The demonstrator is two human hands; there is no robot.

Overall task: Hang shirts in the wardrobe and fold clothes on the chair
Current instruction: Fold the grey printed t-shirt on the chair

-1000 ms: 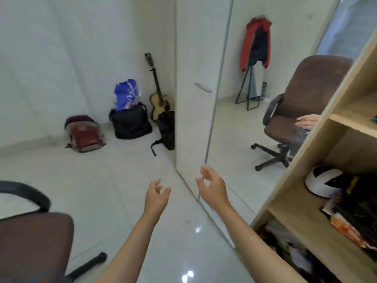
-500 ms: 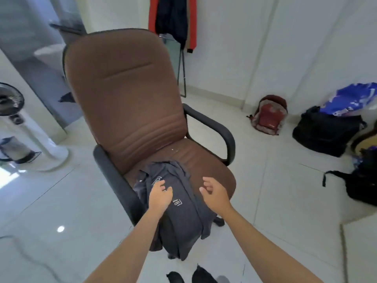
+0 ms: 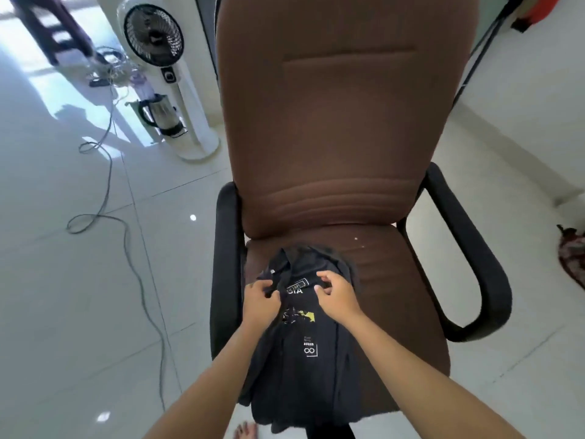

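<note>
Closest to me, at the bottom edge, I see bare toes (image 3: 245, 430) on the glossy pale floor tiles (image 3: 63, 312), and just above them the hem of a dark shirt (image 3: 304, 359) drooping over the front lip of the seat. The shirt is soft, matte black cloth, rumpled at the sides, with small white print and a yellow patch down its front. Its long axis runs from me toward the backrest: hem nearest, collar farthest, lying front-up on the left half of the seat. My two forearms reach in from below. The left hand (image 3: 261, 301) has its fingers curled and pinches a fold of cloth by the collar's left side; the right hand (image 3: 337, 294) has thumb and fingers bent down onto the cloth just right of the chest label, pinching it too as far as I can tell. The hands are near each other but apart, with the label between them. The shirt lies on a brown office chair (image 3: 332, 137), its upholstery a short-napped fabric with stitched seams, a tall rounded backrest standing upright beyond the collar. Smooth black looped armrests (image 3: 459, 248) flank the seat. Farther off to the left, a grey cable (image 3: 104, 198) snakes across the tiles toward a metal kettle (image 3: 160, 114) and a white tower fan (image 3: 164, 58) with a round black grille.
</note>
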